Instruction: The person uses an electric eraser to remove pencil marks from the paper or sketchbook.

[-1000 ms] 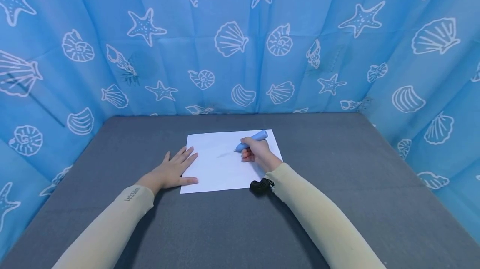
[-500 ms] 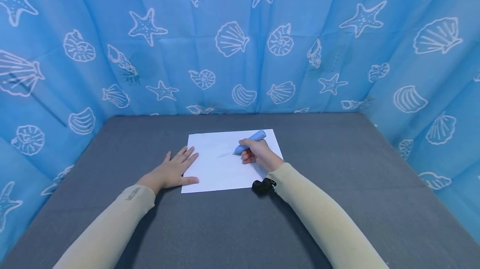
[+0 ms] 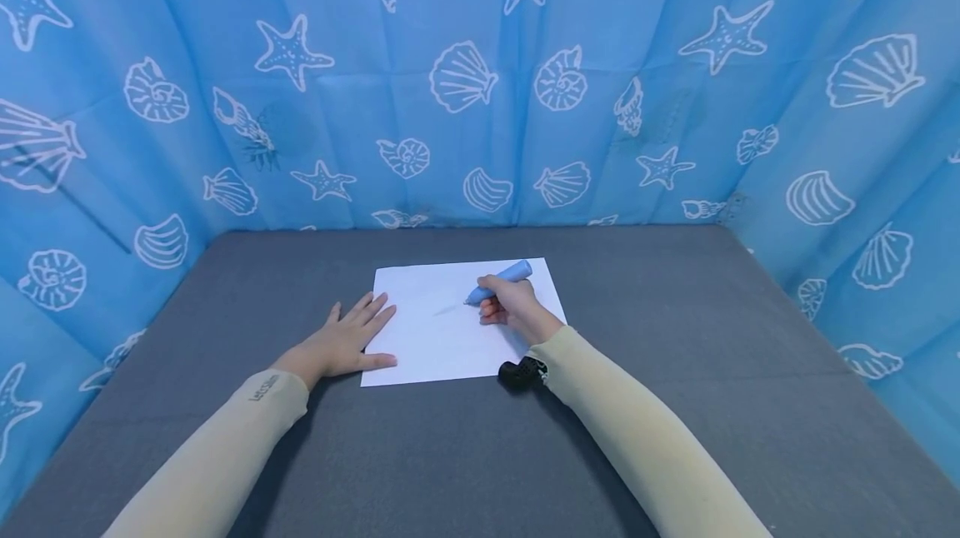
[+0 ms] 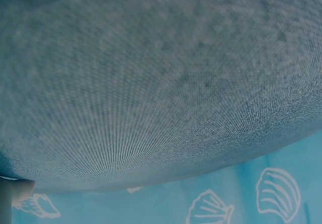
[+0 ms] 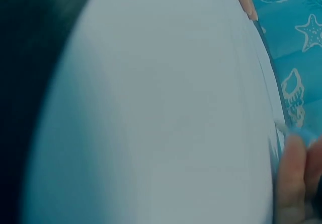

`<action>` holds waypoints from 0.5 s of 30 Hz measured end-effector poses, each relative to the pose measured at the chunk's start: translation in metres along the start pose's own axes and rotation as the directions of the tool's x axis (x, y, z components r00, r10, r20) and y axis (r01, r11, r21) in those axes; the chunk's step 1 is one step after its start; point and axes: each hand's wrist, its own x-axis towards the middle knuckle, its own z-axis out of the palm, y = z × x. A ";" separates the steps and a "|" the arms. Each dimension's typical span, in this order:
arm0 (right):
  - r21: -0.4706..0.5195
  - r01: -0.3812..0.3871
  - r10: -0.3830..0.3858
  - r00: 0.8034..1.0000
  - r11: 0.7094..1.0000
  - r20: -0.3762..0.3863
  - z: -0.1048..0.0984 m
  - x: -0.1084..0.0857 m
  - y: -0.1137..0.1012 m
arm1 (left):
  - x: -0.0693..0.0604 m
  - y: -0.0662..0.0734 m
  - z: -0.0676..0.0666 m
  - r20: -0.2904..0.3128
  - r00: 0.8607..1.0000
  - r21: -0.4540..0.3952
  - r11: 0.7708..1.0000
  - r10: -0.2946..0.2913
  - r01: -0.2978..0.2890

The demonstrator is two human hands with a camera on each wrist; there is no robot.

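Note:
A white sheet of paper (image 3: pixel 427 346) lies on the grey table. My left hand (image 3: pixel 339 345) rests with fingers spread over the sheet's left edge. In the head view my right hand (image 3: pixel 517 305) pinches a thick blue pen (image 3: pixel 516 271) over the right half of the sheet. The pen leans to the upper right, its thin tip down at the paper; contact is too small to tell. Left of the tip shows a faint grey streak (image 3: pixel 447 310), a mark or a shadow. In the right wrist view the fingers (image 5: pixel 291 178) partly hide the pen.
A grey cloth-like surface (image 3: pixel 390 463) covers the table around the sheet. Blue curtains (image 3: pixel 465 146) with white shells and starfish enclose its back and sides. A small black device (image 3: pixel 521 373) sits at my right wrist by the sheet's front edge.
The pen tip has shifted slightly to the left over the paper, dipping a little toward me and then back. My left hand and the sheet stay in place.

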 end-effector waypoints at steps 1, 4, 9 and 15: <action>0.007 0.002 -0.002 1.000 1.000 -0.006 0.000 0.001 0.000 | 0.000 0.000 0.000 0.000 1.000 0.002 1.000 0.002 -0.002; 0.012 0.011 -0.011 1.000 1.000 -0.011 0.000 0.002 0.001 | 0.000 0.000 0.000 0.005 1.000 0.007 1.000 0.000 0.000; -0.002 0.013 -0.013 1.000 1.000 0.002 0.000 0.002 0.001 | 0.001 0.000 0.000 0.004 1.000 0.006 1.000 -0.002 0.002; 0.005 0.009 -0.009 1.000 1.000 -0.004 0.000 0.003 0.001 | 0.001 0.000 0.002 -0.012 1.000 0.002 1.000 0.009 -0.009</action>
